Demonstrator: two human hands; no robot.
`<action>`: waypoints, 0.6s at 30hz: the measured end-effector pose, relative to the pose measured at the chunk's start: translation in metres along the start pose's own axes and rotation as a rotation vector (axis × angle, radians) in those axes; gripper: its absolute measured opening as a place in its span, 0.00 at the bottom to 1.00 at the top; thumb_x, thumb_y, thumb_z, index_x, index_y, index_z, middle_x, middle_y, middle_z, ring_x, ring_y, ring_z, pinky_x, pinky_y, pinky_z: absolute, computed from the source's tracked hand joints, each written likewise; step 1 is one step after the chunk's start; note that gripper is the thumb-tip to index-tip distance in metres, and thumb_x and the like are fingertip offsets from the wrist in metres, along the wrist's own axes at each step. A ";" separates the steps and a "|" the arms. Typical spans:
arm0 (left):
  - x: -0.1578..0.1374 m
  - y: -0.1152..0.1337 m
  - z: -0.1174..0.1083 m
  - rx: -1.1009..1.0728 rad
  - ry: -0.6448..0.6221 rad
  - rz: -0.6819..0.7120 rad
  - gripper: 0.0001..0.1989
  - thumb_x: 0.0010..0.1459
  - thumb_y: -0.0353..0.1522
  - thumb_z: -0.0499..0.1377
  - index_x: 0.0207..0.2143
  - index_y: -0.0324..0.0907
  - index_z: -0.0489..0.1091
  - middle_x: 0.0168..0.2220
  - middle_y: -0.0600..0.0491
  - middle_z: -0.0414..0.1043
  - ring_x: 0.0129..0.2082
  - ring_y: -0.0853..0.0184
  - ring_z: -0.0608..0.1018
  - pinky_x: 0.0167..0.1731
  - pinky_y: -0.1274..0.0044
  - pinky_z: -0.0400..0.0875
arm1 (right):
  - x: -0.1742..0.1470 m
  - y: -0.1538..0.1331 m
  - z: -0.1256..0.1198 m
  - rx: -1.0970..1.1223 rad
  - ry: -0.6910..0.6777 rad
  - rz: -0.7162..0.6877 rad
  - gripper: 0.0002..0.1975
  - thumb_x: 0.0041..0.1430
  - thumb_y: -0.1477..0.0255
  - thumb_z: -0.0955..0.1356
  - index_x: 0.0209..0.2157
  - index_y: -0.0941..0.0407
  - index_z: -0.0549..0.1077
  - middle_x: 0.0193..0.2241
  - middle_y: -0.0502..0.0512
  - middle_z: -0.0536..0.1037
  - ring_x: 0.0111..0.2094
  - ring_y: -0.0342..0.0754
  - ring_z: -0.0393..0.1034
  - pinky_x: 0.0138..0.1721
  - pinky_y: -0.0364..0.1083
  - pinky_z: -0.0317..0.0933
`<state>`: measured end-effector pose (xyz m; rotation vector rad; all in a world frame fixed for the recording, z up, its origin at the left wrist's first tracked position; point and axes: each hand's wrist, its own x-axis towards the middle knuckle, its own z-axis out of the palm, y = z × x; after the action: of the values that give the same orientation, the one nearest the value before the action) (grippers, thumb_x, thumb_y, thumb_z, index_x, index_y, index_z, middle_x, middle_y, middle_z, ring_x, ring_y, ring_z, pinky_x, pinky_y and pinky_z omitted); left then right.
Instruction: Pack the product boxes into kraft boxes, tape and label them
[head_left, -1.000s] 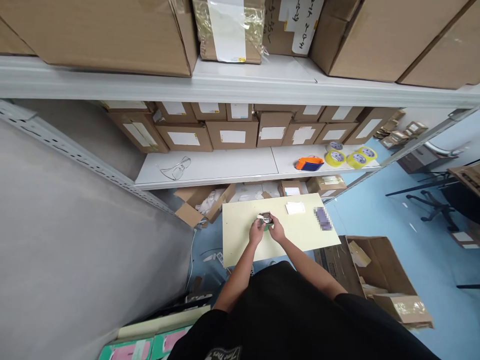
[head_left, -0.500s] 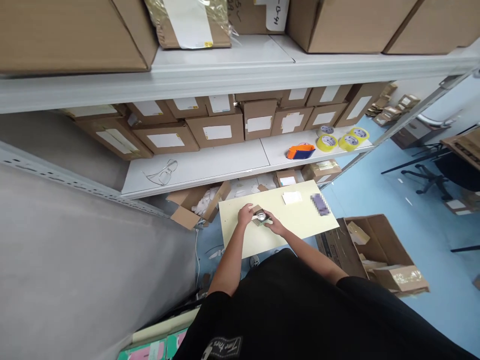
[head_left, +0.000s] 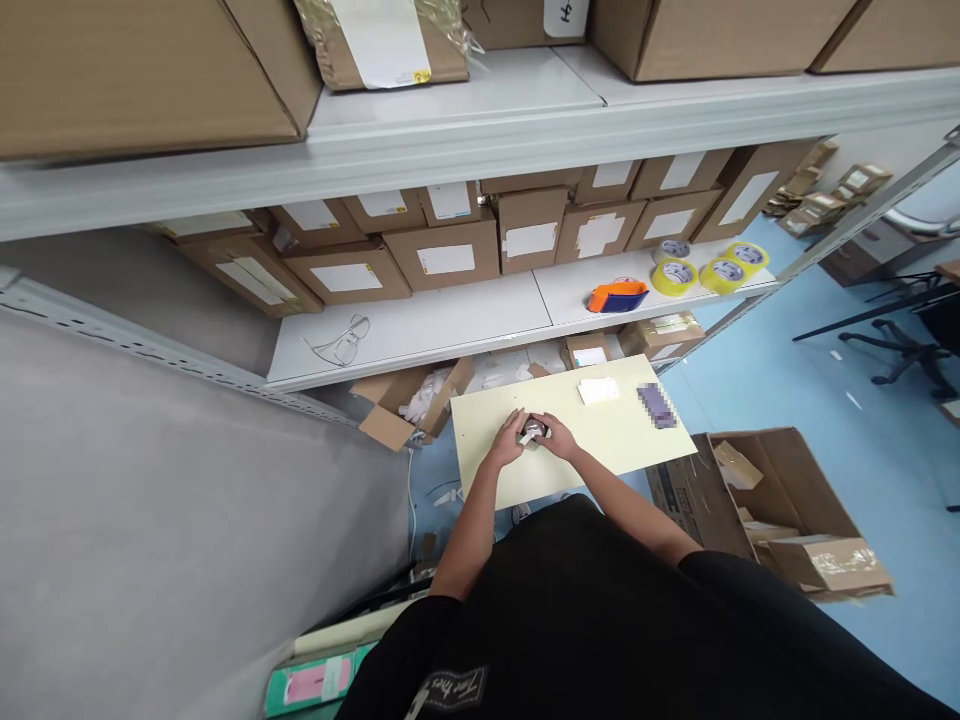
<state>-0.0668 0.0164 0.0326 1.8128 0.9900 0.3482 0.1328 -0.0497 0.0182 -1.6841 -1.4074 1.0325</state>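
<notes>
Over the pale yellow board [head_left: 600,440], my left hand [head_left: 509,438] and my right hand [head_left: 558,438] curl round a small round shiny object [head_left: 535,427] from both sides. It looks dark on top, with a whitish strip on its near side. Something small and greyish, possibly a little box, shows beneath it; my fingers cover most of it. A white stack of cards or paper [head_left: 598,390] lies farther back on the board. At the board's right end is a blurred-out purple item [head_left: 657,405].
Behind the board, a shelf [head_left: 480,318] carries labelled cartons [head_left: 445,258], glasses [head_left: 346,344], an orange-and-blue tape dispenser [head_left: 617,295] and yellow tape rolls [head_left: 675,275]. An open carton [head_left: 394,400] stands left of the board, a larger one [head_left: 780,470] right.
Both hands have closed in on the round object, which looked silvery before and now looks dark. The brown flap behind it no longer shows. The view has shifted slightly.
</notes>
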 end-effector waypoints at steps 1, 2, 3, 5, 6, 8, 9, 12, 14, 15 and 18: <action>-0.001 0.001 -0.002 0.030 -0.018 0.029 0.49 0.51 0.17 0.60 0.74 0.44 0.53 0.77 0.44 0.46 0.75 0.55 0.54 0.71 0.66 0.55 | 0.001 -0.001 -0.001 -0.031 -0.009 -0.004 0.33 0.50 0.72 0.74 0.60 0.50 0.75 0.59 0.57 0.78 0.63 0.60 0.69 0.64 0.59 0.62; 0.000 0.002 -0.003 0.056 -0.040 0.053 0.51 0.50 0.17 0.61 0.75 0.45 0.50 0.77 0.45 0.44 0.75 0.55 0.54 0.71 0.66 0.57 | 0.002 -0.002 -0.002 -0.050 -0.021 -0.010 0.33 0.49 0.73 0.74 0.59 0.50 0.76 0.58 0.57 0.78 0.62 0.60 0.70 0.63 0.59 0.63; 0.001 0.003 -0.003 0.078 -0.068 0.074 0.52 0.50 0.17 0.62 0.75 0.45 0.50 0.77 0.45 0.44 0.75 0.54 0.55 0.71 0.66 0.58 | 0.002 -0.002 -0.003 -0.055 -0.031 -0.018 0.33 0.48 0.74 0.74 0.59 0.50 0.76 0.58 0.57 0.79 0.60 0.60 0.72 0.62 0.58 0.64; 0.003 0.004 -0.001 0.106 -0.114 0.103 0.49 0.50 0.18 0.63 0.74 0.43 0.54 0.76 0.44 0.50 0.74 0.52 0.58 0.71 0.64 0.58 | 0.000 -0.001 -0.005 -0.046 -0.032 -0.027 0.31 0.48 0.73 0.74 0.57 0.50 0.77 0.55 0.56 0.80 0.54 0.58 0.75 0.58 0.55 0.68; 0.004 0.003 0.001 0.108 -0.122 0.105 0.47 0.51 0.19 0.64 0.73 0.42 0.56 0.74 0.43 0.54 0.73 0.51 0.60 0.70 0.63 0.58 | -0.002 -0.001 -0.006 -0.047 -0.023 -0.026 0.30 0.48 0.73 0.74 0.56 0.51 0.77 0.53 0.55 0.81 0.52 0.56 0.76 0.56 0.54 0.69; 0.004 0.002 0.006 0.089 -0.106 0.090 0.44 0.53 0.21 0.64 0.71 0.42 0.59 0.71 0.43 0.61 0.71 0.50 0.65 0.69 0.62 0.61 | -0.005 0.000 -0.008 -0.077 -0.002 -0.012 0.27 0.48 0.71 0.74 0.53 0.51 0.78 0.50 0.54 0.82 0.50 0.56 0.77 0.54 0.54 0.69; 0.002 0.002 0.008 0.072 -0.090 0.078 0.43 0.53 0.22 0.65 0.71 0.43 0.60 0.70 0.44 0.64 0.69 0.50 0.67 0.68 0.62 0.63 | -0.006 0.000 -0.009 -0.110 0.002 -0.003 0.25 0.48 0.71 0.75 0.52 0.50 0.78 0.49 0.54 0.82 0.50 0.56 0.77 0.54 0.54 0.69; -0.002 -0.001 0.013 0.021 -0.033 0.039 0.44 0.51 0.26 0.70 0.70 0.48 0.61 0.68 0.47 0.68 0.65 0.51 0.72 0.65 0.63 0.67 | -0.004 -0.002 -0.012 -0.252 -0.025 0.027 0.25 0.47 0.71 0.78 0.50 0.48 0.80 0.50 0.55 0.81 0.50 0.59 0.76 0.52 0.53 0.69; -0.003 -0.003 0.015 -0.005 0.000 0.024 0.44 0.50 0.28 0.72 0.69 0.49 0.62 0.67 0.48 0.69 0.64 0.52 0.73 0.65 0.64 0.67 | 0.001 -0.006 -0.012 -0.354 -0.052 0.066 0.27 0.45 0.72 0.80 0.50 0.47 0.81 0.52 0.56 0.80 0.51 0.61 0.76 0.51 0.53 0.69; -0.002 -0.003 0.015 -0.021 0.008 0.024 0.45 0.49 0.29 0.72 0.68 0.49 0.63 0.67 0.48 0.69 0.64 0.53 0.73 0.65 0.64 0.67 | 0.004 -0.008 -0.010 -0.399 -0.064 0.086 0.28 0.44 0.73 0.80 0.50 0.47 0.80 0.53 0.57 0.79 0.52 0.62 0.76 0.51 0.53 0.69; 0.002 -0.008 0.016 -0.077 0.001 0.018 0.47 0.44 0.30 0.75 0.67 0.47 0.63 0.66 0.46 0.69 0.65 0.53 0.72 0.65 0.65 0.66 | 0.014 -0.014 -0.003 -0.478 -0.087 0.117 0.30 0.42 0.77 0.80 0.50 0.48 0.79 0.55 0.60 0.77 0.53 0.63 0.75 0.51 0.53 0.68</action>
<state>-0.0589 0.0092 0.0180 1.7529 0.9485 0.3930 0.1308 -0.0333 0.0301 -2.1015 -1.7292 0.8852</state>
